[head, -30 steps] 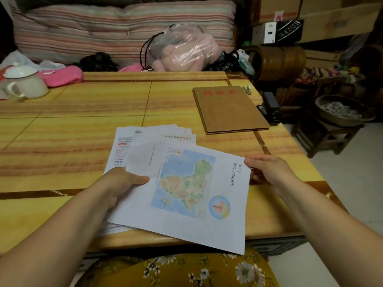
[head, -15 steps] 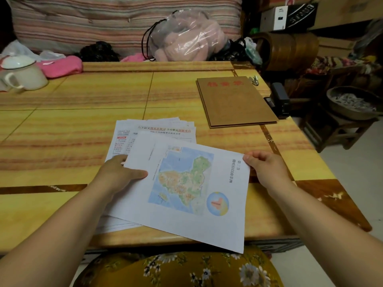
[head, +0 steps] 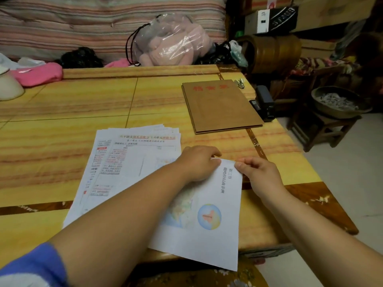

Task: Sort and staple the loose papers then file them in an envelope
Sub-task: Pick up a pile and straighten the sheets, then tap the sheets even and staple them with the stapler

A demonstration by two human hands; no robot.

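The map sheet (head: 209, 206) is held nearest the body, its lower corner hanging past the table (head: 62, 104) edge over the lap. It is pinched at its far edge by the right hand (head: 259, 175), thumb on top and fingers curled beneath. The left hand (head: 196, 162) is laid across the same sheet at its far left corner; the fingers are bent down onto the paper, though whether they pinch it or only press it cannot be told from this angle.

Just beyond and to the left, the loose papers (head: 128, 162) are seen fanned in an uneven pile on the table, edges not squared, partly covered by the left forearm. No staple is visible on any sheet.

Further off, to the right, the brown envelope (head: 219, 104) is lying flat and shut, well apart from the pile, with nothing seen inserted. A black stapler (head: 264, 102) is standing just beside its right edge, untouched, and a small metal clip (head: 240, 82) is noted near the far corner.

Judgement: sorting is under way only. Squaring, stapling and filing are all left to be done.
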